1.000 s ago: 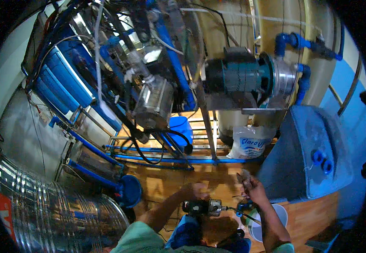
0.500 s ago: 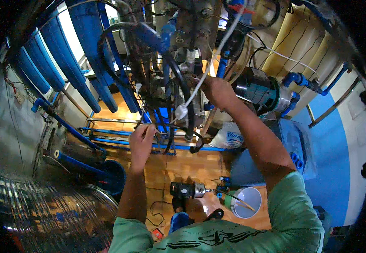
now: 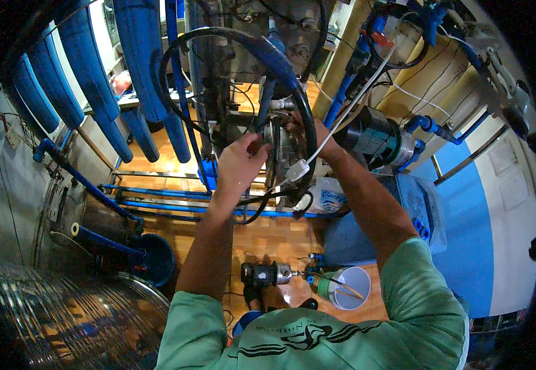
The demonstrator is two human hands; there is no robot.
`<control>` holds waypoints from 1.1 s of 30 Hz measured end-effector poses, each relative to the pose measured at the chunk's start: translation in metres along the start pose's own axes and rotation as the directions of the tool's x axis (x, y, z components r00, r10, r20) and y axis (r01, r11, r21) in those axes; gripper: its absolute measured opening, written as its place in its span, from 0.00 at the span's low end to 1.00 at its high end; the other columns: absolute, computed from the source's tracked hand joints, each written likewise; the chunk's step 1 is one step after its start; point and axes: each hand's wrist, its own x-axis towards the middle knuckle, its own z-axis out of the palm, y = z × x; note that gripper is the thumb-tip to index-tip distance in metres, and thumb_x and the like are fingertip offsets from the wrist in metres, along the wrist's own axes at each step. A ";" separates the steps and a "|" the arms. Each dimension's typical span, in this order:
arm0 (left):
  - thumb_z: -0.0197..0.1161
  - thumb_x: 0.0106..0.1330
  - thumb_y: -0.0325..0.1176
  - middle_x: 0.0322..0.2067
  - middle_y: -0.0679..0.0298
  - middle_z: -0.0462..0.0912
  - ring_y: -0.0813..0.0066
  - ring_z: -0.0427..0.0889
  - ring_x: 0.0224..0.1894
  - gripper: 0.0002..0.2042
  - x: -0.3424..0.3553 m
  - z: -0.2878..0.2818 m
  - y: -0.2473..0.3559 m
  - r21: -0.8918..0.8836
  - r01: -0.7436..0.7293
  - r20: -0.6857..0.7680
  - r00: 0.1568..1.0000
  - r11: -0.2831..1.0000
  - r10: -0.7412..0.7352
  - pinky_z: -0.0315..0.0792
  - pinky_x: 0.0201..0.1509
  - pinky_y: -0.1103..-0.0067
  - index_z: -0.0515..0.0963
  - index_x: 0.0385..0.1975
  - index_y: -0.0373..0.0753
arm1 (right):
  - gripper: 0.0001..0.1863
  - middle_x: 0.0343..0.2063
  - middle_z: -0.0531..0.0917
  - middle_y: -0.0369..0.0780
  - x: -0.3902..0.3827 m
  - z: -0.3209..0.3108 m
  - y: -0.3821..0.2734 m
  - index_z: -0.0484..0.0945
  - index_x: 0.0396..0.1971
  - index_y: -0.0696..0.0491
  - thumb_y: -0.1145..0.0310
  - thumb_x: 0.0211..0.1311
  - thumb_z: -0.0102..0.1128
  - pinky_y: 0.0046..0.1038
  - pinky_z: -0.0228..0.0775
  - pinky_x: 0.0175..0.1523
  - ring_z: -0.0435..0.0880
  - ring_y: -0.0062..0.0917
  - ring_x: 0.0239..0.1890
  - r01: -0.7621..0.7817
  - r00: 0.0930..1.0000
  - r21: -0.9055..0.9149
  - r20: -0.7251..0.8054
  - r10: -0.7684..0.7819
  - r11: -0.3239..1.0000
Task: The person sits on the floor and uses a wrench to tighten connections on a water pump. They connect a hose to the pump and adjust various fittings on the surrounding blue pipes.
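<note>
A metal cylindrical machine part (image 3: 287, 148) stands among pipes and cables in front of me. My left hand (image 3: 242, 163) is at its left side, with fingers curled inward; what they grip, if anything, is hidden. My right hand (image 3: 322, 137) reaches to its right side, behind a thick black hose (image 3: 310, 117) that covers the fingers. A white cord (image 3: 349, 102) runs down past my right hand to a white connector (image 3: 297, 171), which hangs in front of the metal part. Black cable (image 3: 260, 198) hangs below it.
Large blue pipes (image 3: 83, 61) slope down at the left. A teal-and-metal pump motor (image 3: 373, 139) sits at the right, above a blue tank (image 3: 357, 237). On the tiled floor lie another motor (image 3: 261, 274) and a white bucket (image 3: 351, 287). Blue pipes (image 3: 157, 205) run low across.
My left hand has moved up and right, from the hanging dark cable to the metal part. The white connector now appears farther right. The whole view has shifted slightly.
</note>
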 end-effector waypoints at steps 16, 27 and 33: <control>0.63 0.54 0.44 0.31 0.45 0.80 0.49 0.81 0.33 0.27 -0.004 0.059 -0.021 0.155 -0.033 -0.006 0.999 0.987 0.035 0.75 0.37 0.57 0.71 0.54 0.38 | 0.16 0.43 0.80 0.42 0.010 -0.005 0.037 0.72 0.50 0.54 0.64 0.67 0.55 0.33 0.70 0.49 0.78 0.28 0.43 0.209 0.974 -0.255 -0.031 -0.224 0.944; 0.58 0.61 0.48 0.42 0.56 0.82 0.55 0.79 0.45 0.18 -0.436 -0.046 -0.040 0.192 0.690 0.124 0.688 0.698 -0.715 0.73 0.46 0.62 0.76 0.48 0.48 | 0.17 0.44 0.80 0.43 0.027 -0.014 0.099 0.72 0.51 0.55 0.65 0.66 0.54 0.34 0.70 0.50 0.77 0.31 0.46 0.208 0.974 -0.059 -0.084 -0.213 0.976; 0.59 0.60 0.48 0.40 0.51 0.83 0.52 0.81 0.43 0.22 -0.682 -0.192 -0.005 -0.287 0.943 -0.917 -0.220 0.167 -0.332 0.73 0.45 0.64 0.77 0.45 0.36 | 0.18 0.45 0.79 0.44 0.034 -0.027 0.105 0.71 0.52 0.56 0.65 0.66 0.53 0.35 0.70 0.51 0.77 0.33 0.47 0.227 0.968 -0.069 -0.094 -0.233 0.971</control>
